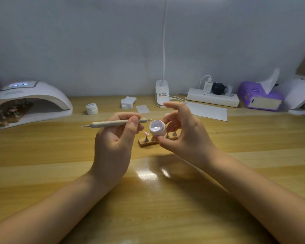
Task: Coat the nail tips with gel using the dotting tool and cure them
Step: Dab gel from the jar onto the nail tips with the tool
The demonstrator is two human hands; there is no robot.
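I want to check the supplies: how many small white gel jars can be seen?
2. One open jar is held by the right hand above the nail stand. One closed jar stands on the table beside the left lamp.

glossy wooden table [42, 155], white plastic jar [157, 130]

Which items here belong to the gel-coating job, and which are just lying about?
In use: dotting tool in the left hand; open gel pot in the right hand; nail tip stand; curing lamp on the left, holding more stands.

Lying about: closed white jar, wipe pads, power strip, tissue box, paper sheet.
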